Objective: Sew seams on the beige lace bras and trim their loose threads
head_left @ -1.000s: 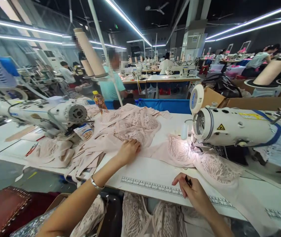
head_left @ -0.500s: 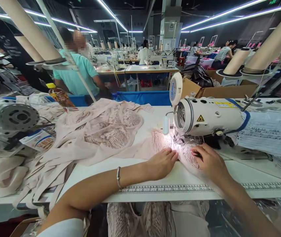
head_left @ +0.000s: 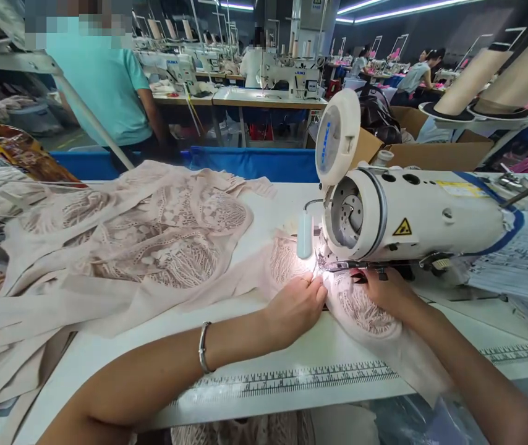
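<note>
A pale pink lace bra [head_left: 366,309] lies on the sewing table, partly under the head of a white sewing machine [head_left: 398,216]. My left hand [head_left: 296,309] pinches its fabric just in front of the lit needle area. On the right, my right hand [head_left: 391,290] is bent beneath the machine arm over one lace cup. A small dark object [head_left: 359,277] shows at its fingertips; what it is I cannot make out. The machine's round end cover [head_left: 338,136] stands swung out. The needle itself is hidden by glare and machine parts.
More lace bras [head_left: 166,241] are heaped at the left. A drink bottle with a yellow cap [head_left: 23,148] leans behind them. A ruler strip [head_left: 292,380] runs along the front edge. Thread cones [head_left: 472,80] stand at right; a person in turquoise [head_left: 97,80] is beyond the table.
The view has come closer and shifted. My right hand has moved inward beneath the machine arm, uncovering more of the lace cup. My left hand still pinches the fabric by the needle area.
</note>
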{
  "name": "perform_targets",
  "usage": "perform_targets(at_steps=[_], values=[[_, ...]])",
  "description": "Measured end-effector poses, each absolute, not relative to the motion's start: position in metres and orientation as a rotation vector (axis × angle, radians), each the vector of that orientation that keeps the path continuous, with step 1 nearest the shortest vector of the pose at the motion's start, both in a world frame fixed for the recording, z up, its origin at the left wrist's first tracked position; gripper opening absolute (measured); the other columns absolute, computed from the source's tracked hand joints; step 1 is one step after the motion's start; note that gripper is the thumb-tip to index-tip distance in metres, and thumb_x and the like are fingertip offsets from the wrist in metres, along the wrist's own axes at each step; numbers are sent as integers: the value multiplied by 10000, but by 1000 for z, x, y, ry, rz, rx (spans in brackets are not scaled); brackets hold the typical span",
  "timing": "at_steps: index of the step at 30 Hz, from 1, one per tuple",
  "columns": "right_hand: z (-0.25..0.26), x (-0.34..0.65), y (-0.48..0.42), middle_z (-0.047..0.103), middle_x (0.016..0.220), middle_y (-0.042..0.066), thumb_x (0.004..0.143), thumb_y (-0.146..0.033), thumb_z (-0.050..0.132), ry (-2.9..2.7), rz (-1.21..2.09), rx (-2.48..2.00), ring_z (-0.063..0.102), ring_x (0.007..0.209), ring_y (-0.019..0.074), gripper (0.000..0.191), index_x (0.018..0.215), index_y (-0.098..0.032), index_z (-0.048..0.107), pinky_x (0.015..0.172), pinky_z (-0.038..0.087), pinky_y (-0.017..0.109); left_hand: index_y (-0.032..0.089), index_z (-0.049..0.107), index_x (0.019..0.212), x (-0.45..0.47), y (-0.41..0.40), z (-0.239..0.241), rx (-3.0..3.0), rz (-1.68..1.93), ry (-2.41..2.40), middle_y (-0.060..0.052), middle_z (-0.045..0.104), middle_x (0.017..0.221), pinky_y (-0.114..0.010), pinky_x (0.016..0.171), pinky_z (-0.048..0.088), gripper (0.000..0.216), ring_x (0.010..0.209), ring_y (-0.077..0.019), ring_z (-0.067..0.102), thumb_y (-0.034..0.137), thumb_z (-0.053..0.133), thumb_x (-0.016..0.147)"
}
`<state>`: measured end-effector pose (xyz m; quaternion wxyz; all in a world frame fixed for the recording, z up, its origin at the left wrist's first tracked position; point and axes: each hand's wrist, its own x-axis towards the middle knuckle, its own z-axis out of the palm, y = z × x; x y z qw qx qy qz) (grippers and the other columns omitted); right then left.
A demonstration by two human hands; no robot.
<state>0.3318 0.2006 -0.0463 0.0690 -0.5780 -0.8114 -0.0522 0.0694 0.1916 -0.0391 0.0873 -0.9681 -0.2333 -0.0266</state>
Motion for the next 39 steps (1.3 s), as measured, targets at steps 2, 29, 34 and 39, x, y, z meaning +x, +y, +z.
perform_targets(at_steps=[2,29,34,39], values=[[-45,331,196,785,985,101,833,-136,541,-2496,-115,-1748,729,866,296,338,1113,-179,726,778,551,393,88,585,1044,68,197,-41,-2883,-108,-709,-122,603,970,-345,635,406,268,810,-232,542,15,349,941],[-29,299,182,673,1353,22,801,-31,433,-2710,125,-1615,659,1184,251,714,1454,-301,531,821,580,335,139,581,1036,50,227,-46,-3032,-395,-759,-132,627,1193,-358,647,389,245,882,-238,561,4,417,915],[-19,289,179,726,1257,27,835,-81,446,-2694,127,-1739,706,1064,268,646,1432,-300,559,636,572,313,145,600,996,48,232,-43,-3098,-395,-785,-115,647,1205,-344,680,402,245,918,-231,580,-11,429,916],[-18,287,178,728,1256,27,833,-93,475,-2674,170,-1787,707,1066,271,637,1427,-305,564,678,576,320,157,601,974,48,233,-42,-3124,-442,-803,-98,648,1221,-334,675,392,250,886,-215,565,-15,432,909]])
